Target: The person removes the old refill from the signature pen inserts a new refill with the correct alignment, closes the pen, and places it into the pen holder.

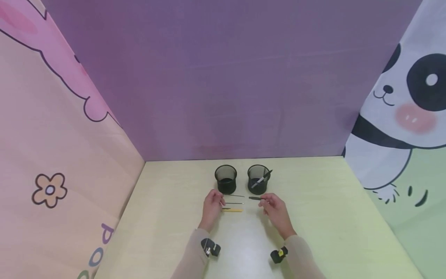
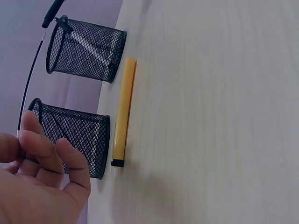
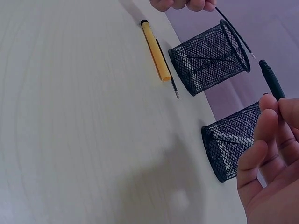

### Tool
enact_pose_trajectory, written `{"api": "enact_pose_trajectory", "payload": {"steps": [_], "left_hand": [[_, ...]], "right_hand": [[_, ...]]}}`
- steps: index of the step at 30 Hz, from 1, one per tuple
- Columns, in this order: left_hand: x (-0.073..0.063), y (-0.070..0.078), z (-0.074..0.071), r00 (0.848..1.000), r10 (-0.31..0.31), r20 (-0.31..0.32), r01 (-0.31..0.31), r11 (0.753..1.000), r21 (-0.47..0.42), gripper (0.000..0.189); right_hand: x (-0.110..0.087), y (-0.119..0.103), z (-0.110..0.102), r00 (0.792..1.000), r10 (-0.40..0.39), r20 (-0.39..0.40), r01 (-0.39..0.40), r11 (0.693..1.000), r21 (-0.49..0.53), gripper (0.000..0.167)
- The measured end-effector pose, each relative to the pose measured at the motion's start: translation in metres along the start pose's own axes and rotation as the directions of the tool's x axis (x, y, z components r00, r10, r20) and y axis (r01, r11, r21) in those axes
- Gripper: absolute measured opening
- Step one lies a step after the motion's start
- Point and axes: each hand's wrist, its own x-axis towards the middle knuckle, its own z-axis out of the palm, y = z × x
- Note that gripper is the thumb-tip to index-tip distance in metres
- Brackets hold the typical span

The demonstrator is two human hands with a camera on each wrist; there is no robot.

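My left hand [image 1: 211,204] pinches a thin black pen refill [image 2: 29,79], its metal tip pointing right. Between the thumb and fingers of my right hand [image 1: 276,211] is a slim black pen barrel [image 3: 271,79] with a ribbed end. The refill's tip and the barrel's end face each other with a small gap between them. Below the hands, a yellow tube with a black end [image 2: 124,112] lies on the table. Beside it rests a second black refill [image 3: 174,86], partly hidden behind the tube in the right wrist view.
Two black mesh pen cups stand behind the hands. The left cup [image 1: 225,182] is just beyond my left hand; the right cup [image 1: 258,190] holds a black and white pen [image 1: 260,179] leaning on its rim. A purple backdrop [image 1: 226,85] rises behind the pale wooden table [image 1: 167,193].
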Motion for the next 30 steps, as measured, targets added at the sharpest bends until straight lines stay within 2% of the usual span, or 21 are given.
{"api": "enact_pose_trajectory", "payload": {"steps": [5, 12, 23, 30], "left_hand": [[-0.0011, -0.0011, 0.0018, 1.0, 0.013, 0.006, -0.013, 1.0, -0.027, 0.012], [-0.0032, 0.002, 0.002, 1.0, 0.003, 0.007, -0.003, 1.0, -0.027, 0.013], [-0.0049, 0.0018, 0.0013, 1.0, 0.024, 0.008, -0.024, 0.999, -0.027, 0.014], [-0.0066, 0.0015, 0.0055, 0.999, 0.005, 0.033, -0.004, 0.999, -0.041, 0.013]], "right_hand": [[-0.0003, -0.0021, 0.0004, 1.0, -0.005, 0.007, 0.005, 1.0, 0.004, 0.022], [0.0002, -0.0022, 0.0018, 1.0, -0.002, 0.008, 0.002, 1.0, 0.007, 0.022], [-0.0006, -0.0034, 0.0022, 1.0, 0.014, 0.007, -0.014, 1.0, 0.005, 0.022], [-0.0022, -0.005, 0.0042, 1.0, 0.018, 0.02, -0.018, 1.0, 0.008, 0.022]]}}
